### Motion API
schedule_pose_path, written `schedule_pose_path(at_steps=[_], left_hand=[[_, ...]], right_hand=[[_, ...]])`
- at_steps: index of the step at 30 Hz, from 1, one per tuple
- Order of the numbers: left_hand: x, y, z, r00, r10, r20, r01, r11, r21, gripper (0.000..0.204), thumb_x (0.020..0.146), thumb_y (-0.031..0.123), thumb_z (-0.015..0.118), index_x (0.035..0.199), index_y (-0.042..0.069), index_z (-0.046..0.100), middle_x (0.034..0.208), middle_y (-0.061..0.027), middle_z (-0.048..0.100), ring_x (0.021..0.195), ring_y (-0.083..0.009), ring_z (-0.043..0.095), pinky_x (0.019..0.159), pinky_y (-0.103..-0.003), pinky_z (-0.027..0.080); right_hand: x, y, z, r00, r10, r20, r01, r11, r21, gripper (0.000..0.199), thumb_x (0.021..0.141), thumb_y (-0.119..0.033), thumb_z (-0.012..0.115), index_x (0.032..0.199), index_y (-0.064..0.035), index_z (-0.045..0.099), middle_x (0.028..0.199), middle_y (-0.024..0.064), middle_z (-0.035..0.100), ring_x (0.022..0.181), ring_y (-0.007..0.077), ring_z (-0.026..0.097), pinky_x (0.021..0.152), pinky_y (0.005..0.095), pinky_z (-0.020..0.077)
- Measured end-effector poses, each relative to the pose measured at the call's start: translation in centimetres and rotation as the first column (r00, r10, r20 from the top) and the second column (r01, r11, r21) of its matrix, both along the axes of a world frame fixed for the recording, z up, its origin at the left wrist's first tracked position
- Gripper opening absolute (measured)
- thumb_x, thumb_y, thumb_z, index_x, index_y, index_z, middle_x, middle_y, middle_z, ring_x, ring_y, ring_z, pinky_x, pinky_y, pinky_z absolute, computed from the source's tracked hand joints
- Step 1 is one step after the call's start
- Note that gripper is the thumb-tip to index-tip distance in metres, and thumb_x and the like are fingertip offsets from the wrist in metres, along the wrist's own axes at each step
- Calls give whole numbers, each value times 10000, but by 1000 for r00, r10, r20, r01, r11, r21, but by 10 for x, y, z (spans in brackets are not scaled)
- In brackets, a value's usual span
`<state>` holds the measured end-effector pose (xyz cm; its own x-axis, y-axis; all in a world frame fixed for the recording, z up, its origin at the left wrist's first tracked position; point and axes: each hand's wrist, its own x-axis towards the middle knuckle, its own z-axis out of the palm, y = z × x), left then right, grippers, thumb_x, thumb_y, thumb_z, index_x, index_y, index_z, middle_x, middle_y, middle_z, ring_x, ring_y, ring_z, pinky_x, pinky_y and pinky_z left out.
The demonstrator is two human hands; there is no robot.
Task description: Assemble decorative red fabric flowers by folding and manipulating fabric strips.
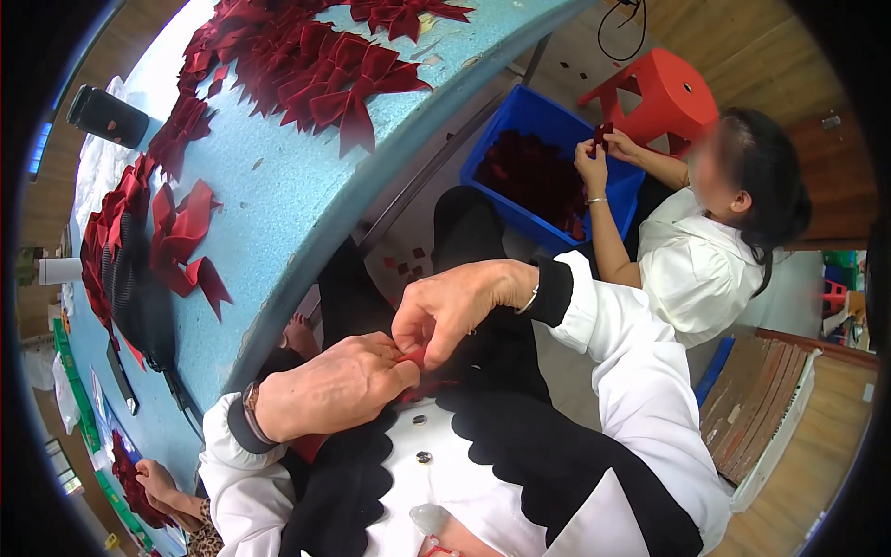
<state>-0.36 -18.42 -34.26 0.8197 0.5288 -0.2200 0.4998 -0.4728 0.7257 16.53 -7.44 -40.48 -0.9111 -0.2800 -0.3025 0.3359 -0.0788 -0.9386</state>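
In front of my chest, both hands pinch a small piece of red ribbon (415,356) between their fingertips. My left hand (325,388) is closed on it from the left, with the back of the hand turned up. From the right, my right hand (461,304) grips it with thumb and bent forefinger. Most of the ribbon is hidden by the fingers. More dark red fabric (429,390) shows just below the hands. A heap of dark red velvet bows (320,79) lies on the blue table (269,200) at the upper left.
A loose red bow (183,237) lies beside a black mesh pouch (135,278) on the table, with a black phone-like object (109,116) farther off. A blue bin (506,111) of red pieces and a red stool (654,88) stand at right, near a co-worker (696,241) handling a red piece.
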Motion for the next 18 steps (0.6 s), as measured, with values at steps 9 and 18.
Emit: schedule_pose_path(at_steps=[9, 18], left_hand=[[18, 14, -7, 998, 6, -69, 2, 992, 124, 161, 720, 18, 587, 875, -24, 576, 763, -156, 608, 803, -325, 614, 786, -387, 488], [37, 23, 0, 994, -6, -107, 24, 984, 177, 135, 718, 44, 584, 836, -15, 555, 802, -172, 613, 853, -326, 612, 805, -384, 483]], right_hand=[[23, 3, -5, 969, -224, -106, 224, 975, -14, 117, 676, -100, 666, 694, -25, 577, 604, -9, 531, 567, 97, 477, 537, 255, 387], [44, 11, -4, 965, -241, -102, 247, 967, 54, 120, 667, -70, 649, 676, -41, 532, 586, 4, 526, 534, 118, 478, 517, 280, 384]])
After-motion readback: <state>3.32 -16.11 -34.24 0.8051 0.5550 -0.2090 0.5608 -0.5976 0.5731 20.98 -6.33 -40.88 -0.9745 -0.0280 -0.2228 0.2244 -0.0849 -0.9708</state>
